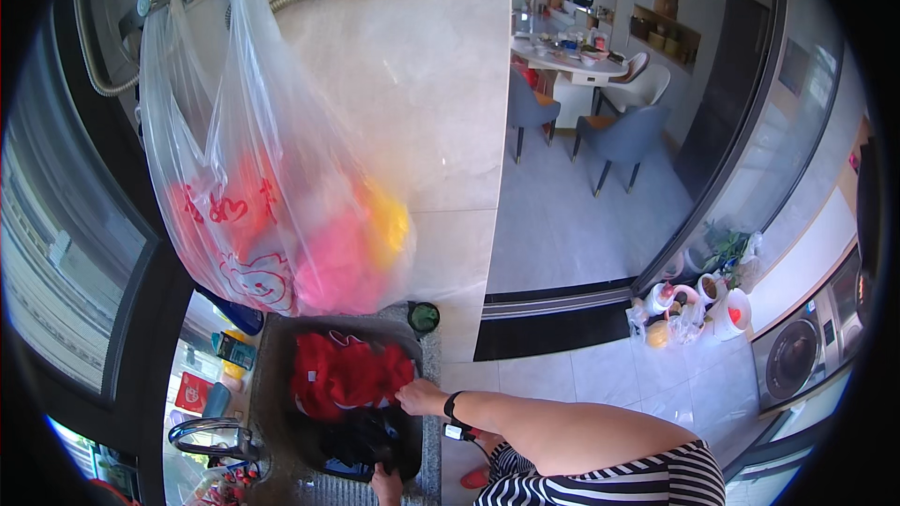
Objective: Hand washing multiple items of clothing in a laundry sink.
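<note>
A bright red garment [344, 374] with white trim lies bunched in the dark basin of a speckled stone laundry sink [278, 344]. My right hand [422, 397], with a black band at the wrist, is closed on the garment's edge at the near rim. Beside the red cloth a black garment [358, 439] lies crumpled in the basin. My left hand [387, 486] comes in from the bottom edge and meets the black cloth; its fingers are mostly hidden, so its grip is unclear.
A full clear plastic bag [274, 225] hangs from the wall valves over the sink. The chrome faucet [211, 430] arches at the left, near bottles on the sill. A ridged washboard [337, 486] adjoins the basin. Buckets [731, 313] and a washing machine [791, 358] stand behind.
</note>
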The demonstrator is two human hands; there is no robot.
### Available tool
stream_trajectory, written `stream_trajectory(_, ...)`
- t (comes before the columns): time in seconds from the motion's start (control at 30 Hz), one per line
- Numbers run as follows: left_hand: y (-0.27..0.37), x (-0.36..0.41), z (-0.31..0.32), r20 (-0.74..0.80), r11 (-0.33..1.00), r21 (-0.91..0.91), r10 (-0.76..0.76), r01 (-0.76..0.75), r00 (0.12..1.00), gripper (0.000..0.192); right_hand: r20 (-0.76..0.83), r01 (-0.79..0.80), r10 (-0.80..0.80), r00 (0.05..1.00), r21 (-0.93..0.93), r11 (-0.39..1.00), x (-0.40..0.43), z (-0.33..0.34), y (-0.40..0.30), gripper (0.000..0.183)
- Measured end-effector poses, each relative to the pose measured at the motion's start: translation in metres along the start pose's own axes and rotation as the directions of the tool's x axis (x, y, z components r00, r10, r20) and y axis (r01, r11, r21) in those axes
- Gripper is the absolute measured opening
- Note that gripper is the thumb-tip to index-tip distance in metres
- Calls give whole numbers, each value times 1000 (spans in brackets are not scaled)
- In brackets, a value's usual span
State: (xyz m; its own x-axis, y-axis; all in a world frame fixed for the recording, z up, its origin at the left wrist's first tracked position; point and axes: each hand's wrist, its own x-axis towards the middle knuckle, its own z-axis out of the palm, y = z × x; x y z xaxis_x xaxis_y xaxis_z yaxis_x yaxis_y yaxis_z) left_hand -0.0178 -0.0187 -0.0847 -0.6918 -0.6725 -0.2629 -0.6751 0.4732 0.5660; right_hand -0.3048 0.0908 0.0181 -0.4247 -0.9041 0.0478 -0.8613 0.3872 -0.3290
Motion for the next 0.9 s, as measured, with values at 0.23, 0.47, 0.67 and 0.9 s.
stream_trajectory(0.23, 38, -2, -27, 82, 999, -34, 36, -33, 996, 45, -28, -1, 1, 1000, -5, 1000, -2, -4, 9, 19)
stream_trajectory(0.47, 29, 4, -14, 135, 1000, 20, 15, -18, 991, 52, -31, -34, 34, 999, 7, 999, -5, 6, 17, 18)
stream_trajectory(0.67, 11, 8, 10, 15, 995, 91, -30, 28, 999, 51, -44, -16, 16, 999, 3, 1000, -8, -3, 14, 18)
stream_trajectory(0.9, 17, 7, 4, 5, 999, 0, -38, 38, 999, 44, -89, -1, 1, 996, 3, 1000, -5, 7, 16, 18)
